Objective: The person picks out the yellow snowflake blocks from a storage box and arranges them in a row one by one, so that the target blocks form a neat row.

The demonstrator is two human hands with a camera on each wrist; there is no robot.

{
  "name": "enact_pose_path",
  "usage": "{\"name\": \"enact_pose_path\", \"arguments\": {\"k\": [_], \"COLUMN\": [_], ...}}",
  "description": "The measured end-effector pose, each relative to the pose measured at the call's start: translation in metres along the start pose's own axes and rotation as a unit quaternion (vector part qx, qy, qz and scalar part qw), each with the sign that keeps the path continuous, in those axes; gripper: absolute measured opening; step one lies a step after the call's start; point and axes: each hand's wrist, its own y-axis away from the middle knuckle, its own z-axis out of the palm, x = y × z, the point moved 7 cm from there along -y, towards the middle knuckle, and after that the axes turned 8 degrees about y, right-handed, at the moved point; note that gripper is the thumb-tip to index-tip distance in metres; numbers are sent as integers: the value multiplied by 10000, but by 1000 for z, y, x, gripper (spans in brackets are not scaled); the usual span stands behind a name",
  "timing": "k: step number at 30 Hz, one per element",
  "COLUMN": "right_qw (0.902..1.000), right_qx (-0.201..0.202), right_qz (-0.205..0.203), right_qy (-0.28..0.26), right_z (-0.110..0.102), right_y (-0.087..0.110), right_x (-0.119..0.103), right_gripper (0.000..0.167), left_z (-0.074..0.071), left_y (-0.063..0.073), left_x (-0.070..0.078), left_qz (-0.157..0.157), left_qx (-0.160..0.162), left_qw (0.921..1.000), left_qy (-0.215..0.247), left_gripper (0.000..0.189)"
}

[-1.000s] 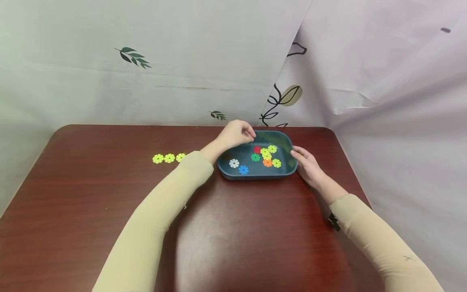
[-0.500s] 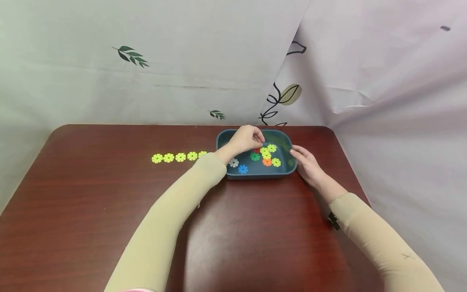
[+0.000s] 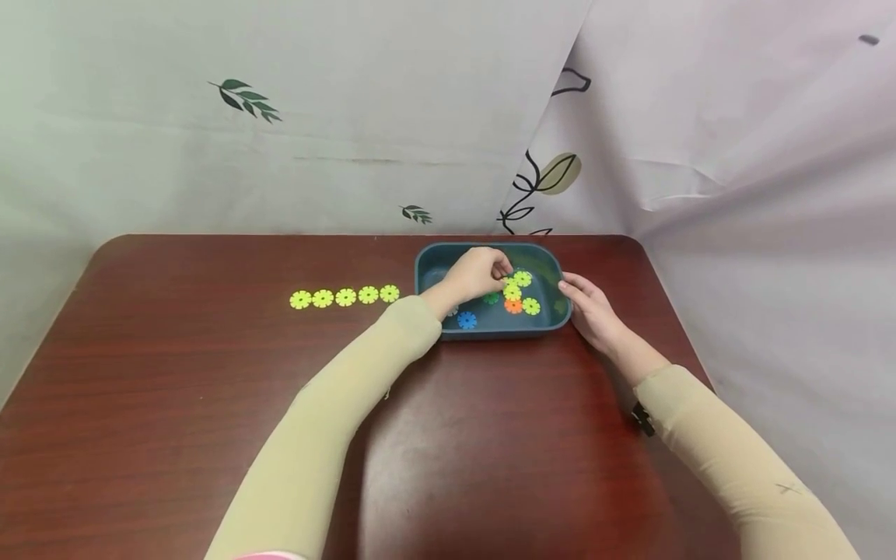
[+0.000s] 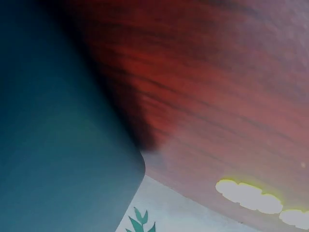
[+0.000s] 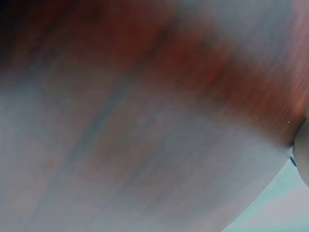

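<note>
As five yellow discs (image 3: 341, 298) align, right hand (image 3: 595, 313) gripping one tray (image 3: 507, 333), left hand (image 3: 472, 274), hold unclear.

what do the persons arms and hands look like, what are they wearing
The left hand and right hand are ungloved. The long pale cream-yellow cloth left sleeve and long beige cloth right sleeve end near the wrists. A thin dark cross-shaped mark shows on the right one; a small black object, unclear, shows beneath its cuff.
</note>
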Motion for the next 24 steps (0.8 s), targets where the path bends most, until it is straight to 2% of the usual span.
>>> {"name": "enact_pose_path", "arguments": {"k": [10,24], "right_qw": [9999,9996], "right_qx": [8,-38], "right_qz": [-5,-71], "right_qy": [-158,-258], "right_z": [0,0], "right_y": [-1,-1], "right_x": [-2,0], "right_gripper": [26,22], "left_z": [6,13], "left_y": [-5,-9], "left_x": [0,-4], "left_qz": [98,177], "left_qx": [-135,-246], "left_qw": [9990,9985], "left_qy": [-423,-458], "left_gripper": [37,38]}}
